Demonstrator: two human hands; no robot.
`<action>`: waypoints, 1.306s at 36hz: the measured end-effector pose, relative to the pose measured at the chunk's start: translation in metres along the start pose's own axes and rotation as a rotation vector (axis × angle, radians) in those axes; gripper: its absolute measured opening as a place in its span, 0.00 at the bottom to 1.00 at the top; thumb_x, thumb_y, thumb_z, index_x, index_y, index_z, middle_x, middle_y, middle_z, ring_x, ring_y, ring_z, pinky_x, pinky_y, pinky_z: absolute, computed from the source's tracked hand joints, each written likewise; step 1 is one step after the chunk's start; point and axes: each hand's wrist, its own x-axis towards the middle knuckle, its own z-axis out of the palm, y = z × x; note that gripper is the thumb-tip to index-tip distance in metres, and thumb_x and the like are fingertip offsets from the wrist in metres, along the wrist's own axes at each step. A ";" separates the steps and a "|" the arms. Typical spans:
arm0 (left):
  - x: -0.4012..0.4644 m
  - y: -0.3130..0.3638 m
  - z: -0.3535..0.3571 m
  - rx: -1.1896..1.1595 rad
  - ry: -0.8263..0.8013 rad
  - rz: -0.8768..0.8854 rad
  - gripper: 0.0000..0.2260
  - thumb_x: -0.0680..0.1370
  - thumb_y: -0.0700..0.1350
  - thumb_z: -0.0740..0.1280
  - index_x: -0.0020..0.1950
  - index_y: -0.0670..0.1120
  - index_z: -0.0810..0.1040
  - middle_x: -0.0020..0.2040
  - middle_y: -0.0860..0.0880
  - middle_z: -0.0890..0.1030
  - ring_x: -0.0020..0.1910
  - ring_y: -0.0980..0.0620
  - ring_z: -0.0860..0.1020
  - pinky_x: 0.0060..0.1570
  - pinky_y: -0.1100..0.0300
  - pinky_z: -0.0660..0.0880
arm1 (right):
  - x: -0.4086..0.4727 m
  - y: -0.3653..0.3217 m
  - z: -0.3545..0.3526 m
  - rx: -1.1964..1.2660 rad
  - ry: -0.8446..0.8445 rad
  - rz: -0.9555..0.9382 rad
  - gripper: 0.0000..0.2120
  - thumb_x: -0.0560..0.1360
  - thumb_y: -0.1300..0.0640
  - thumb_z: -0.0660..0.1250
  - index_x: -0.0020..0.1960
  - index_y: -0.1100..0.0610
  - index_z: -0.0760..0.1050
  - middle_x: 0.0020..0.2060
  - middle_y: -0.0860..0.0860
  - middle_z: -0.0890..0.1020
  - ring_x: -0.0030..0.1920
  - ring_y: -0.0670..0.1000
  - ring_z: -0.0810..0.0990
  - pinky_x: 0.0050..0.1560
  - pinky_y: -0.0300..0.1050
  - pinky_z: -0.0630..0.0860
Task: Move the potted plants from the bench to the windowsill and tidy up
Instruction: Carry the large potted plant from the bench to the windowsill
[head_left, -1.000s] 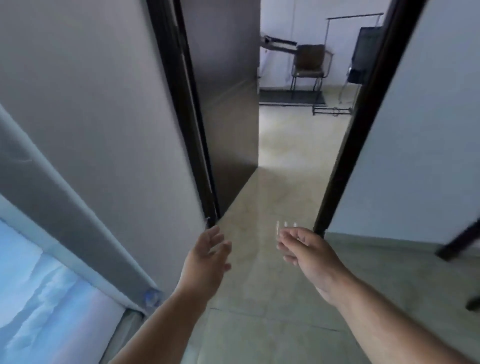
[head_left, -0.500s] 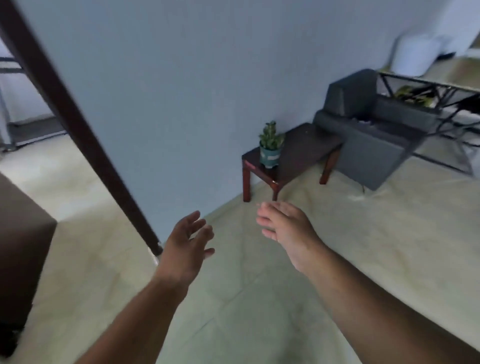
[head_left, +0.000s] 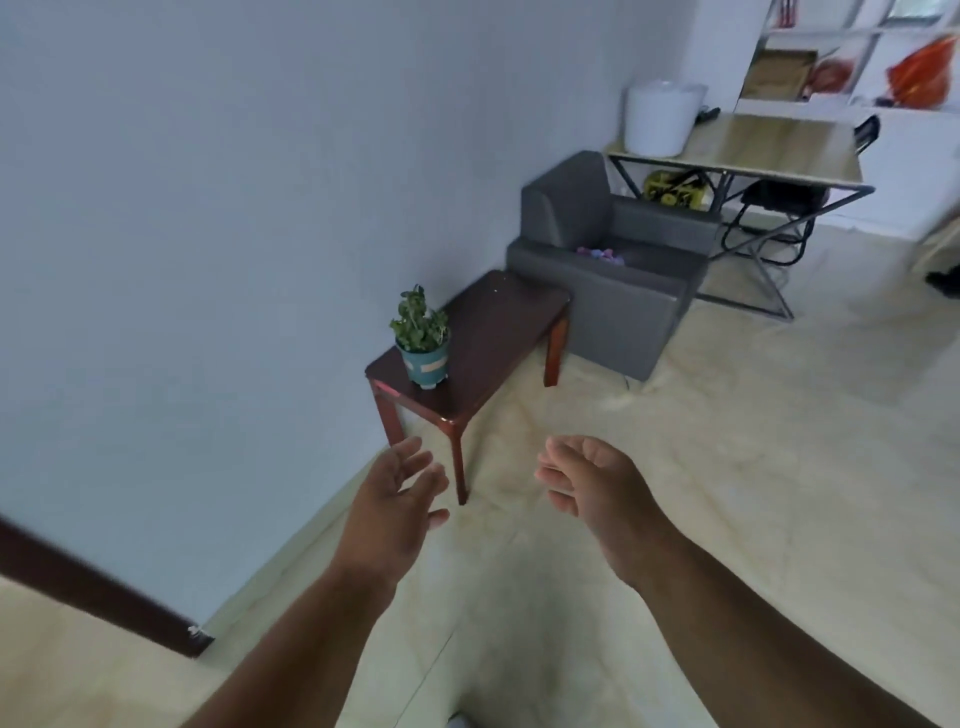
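One potted plant (head_left: 422, 340) stands upright on the dark wooden bench (head_left: 493, 332), close to the bench's near-left end and by the wall, with the rest of the top running away from it toward the grey armchair (head_left: 608, 265). Both hands are raised over the floor with nothing in them — the left hand (head_left: 395, 506) has its fingers spread and loosely extended, the right hand (head_left: 592, 491) has its fingers relaxed and slightly curled, palm turned inward. The relation that matters is this: the pot lies ahead of and above both hands in the view, almost directly beyond the left hand's fingertips and off to the left of the right hand. The left hand is therefore the nearer one, though both are well apart from the pot, with the bench's near corner and front leg between. The bench's long axis runs diagonally, from near-left to far-right, so the pot sits at the end closest to the person. My judgement is that a reach forward and a little leftward is called for — probably after stepping closer. No windowsill shows in this view.
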 end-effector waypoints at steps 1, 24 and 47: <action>0.018 0.003 -0.002 -0.016 0.004 0.001 0.20 0.80 0.47 0.69 0.71 0.53 0.71 0.63 0.53 0.78 0.57 0.52 0.82 0.44 0.61 0.82 | 0.015 -0.005 0.001 -0.014 0.005 -0.007 0.18 0.78 0.45 0.67 0.64 0.53 0.78 0.55 0.49 0.86 0.57 0.47 0.85 0.57 0.45 0.81; 0.258 0.017 0.085 0.019 0.120 -0.204 0.16 0.80 0.48 0.68 0.68 0.51 0.73 0.59 0.51 0.81 0.53 0.51 0.83 0.51 0.49 0.84 | 0.259 -0.053 -0.033 -0.152 -0.055 0.107 0.11 0.81 0.49 0.66 0.59 0.54 0.79 0.53 0.51 0.86 0.54 0.48 0.85 0.47 0.42 0.81; 0.435 -0.029 0.167 -0.085 0.426 -0.369 0.19 0.79 0.44 0.69 0.69 0.48 0.71 0.57 0.47 0.82 0.58 0.45 0.81 0.61 0.38 0.77 | 0.517 -0.103 -0.054 -0.364 -0.338 0.198 0.13 0.82 0.53 0.65 0.64 0.56 0.75 0.53 0.50 0.84 0.53 0.47 0.85 0.47 0.36 0.81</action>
